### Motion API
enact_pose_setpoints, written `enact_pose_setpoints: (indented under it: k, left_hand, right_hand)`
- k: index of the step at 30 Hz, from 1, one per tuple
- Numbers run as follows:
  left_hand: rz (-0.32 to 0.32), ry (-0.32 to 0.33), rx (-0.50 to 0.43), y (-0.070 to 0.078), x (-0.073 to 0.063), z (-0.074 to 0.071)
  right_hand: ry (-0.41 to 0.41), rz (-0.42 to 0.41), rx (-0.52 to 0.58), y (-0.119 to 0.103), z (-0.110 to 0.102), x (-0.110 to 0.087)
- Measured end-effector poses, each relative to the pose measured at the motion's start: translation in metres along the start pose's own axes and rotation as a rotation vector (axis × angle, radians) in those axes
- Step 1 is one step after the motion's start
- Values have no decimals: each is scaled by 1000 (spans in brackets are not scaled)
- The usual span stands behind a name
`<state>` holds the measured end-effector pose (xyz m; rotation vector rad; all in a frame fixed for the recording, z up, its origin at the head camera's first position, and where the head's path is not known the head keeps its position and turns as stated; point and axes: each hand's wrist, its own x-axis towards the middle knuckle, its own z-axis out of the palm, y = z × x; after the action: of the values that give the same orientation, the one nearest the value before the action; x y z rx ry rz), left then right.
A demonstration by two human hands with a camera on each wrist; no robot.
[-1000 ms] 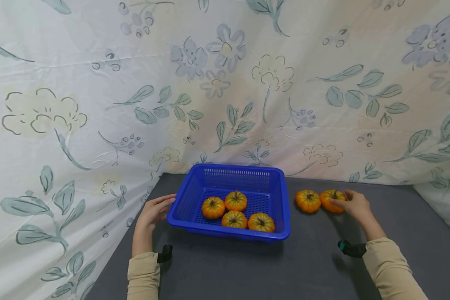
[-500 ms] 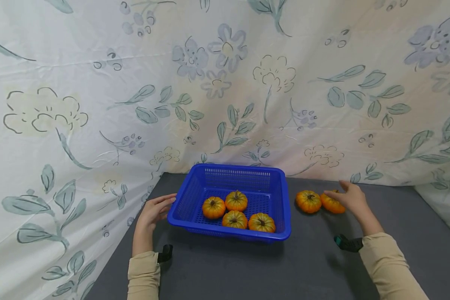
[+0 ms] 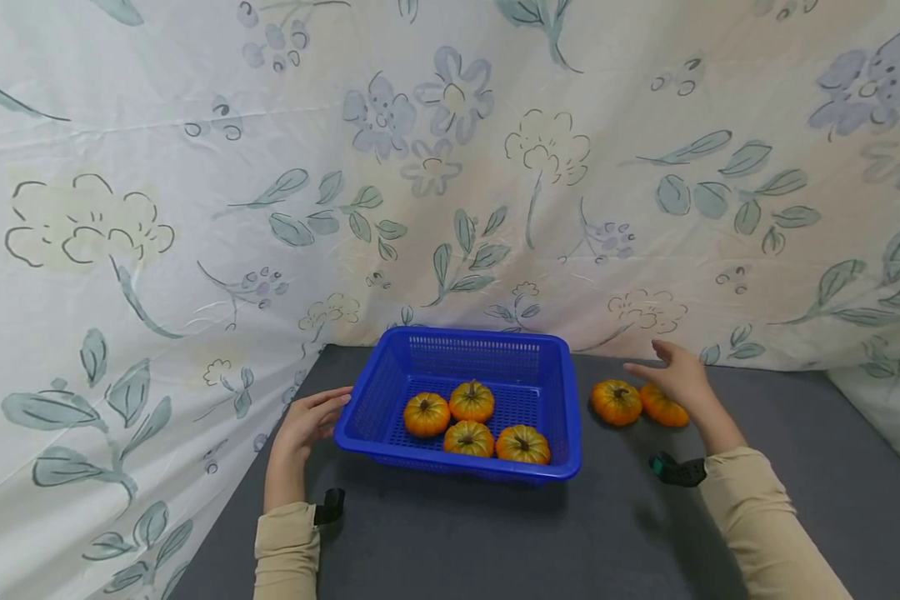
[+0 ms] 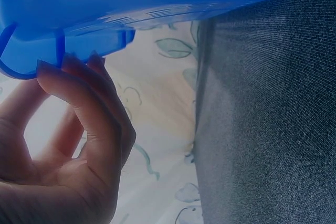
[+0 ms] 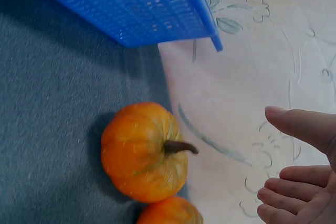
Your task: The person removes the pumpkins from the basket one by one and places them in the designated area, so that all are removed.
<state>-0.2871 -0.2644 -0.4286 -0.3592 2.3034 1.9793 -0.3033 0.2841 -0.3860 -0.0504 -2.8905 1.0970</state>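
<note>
My left hand (image 3: 306, 423) holds the left rim of a blue plastic basket (image 3: 363, 450); its bent fingers meet the rim in the left wrist view. Inside the basket sit several small orange pumpkins, one of them a front-right pumpkin (image 3: 523, 445). To the right of the basket, two more stand side by side on the table: a left pumpkin (image 3: 617, 403) and a right pumpkin (image 3: 663, 408). Over the right one hovers my right hand (image 3: 682, 377), fingers and thumb spread, with nothing in it. In the right wrist view, the left pumpkin (image 5: 144, 153) shows its brown stem.
A dark grey table (image 3: 450, 542) carries everything. Close behind the basket and along the left side hangs a pale floral cloth (image 3: 450, 208). Both forearms wear beige sleeves, with a black band at each wrist.
My right hand has let go of the right pumpkin, then risen and moved left above it. The left hand, the basket and its pumpkins stay in place.
</note>
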Motion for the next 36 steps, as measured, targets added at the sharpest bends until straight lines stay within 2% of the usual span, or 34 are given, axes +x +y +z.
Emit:
enact_pose_setpoints:
  k: [13,27,31,36]
  left_hand:
    - [6,15,8,4,0,0]
    - [-12,11,16,4,0,1]
    - [-19,6,6,6,-3,1]
    - [-14,-6,-3,14,-14,3]
  right_hand:
    - [-14,-58,104,-33,11,3]
    - [-57,-137,93,-62,30,8]
    - [-69,-173,96,-66,37,9]
    - [-113,-176,139,-71,46,11]
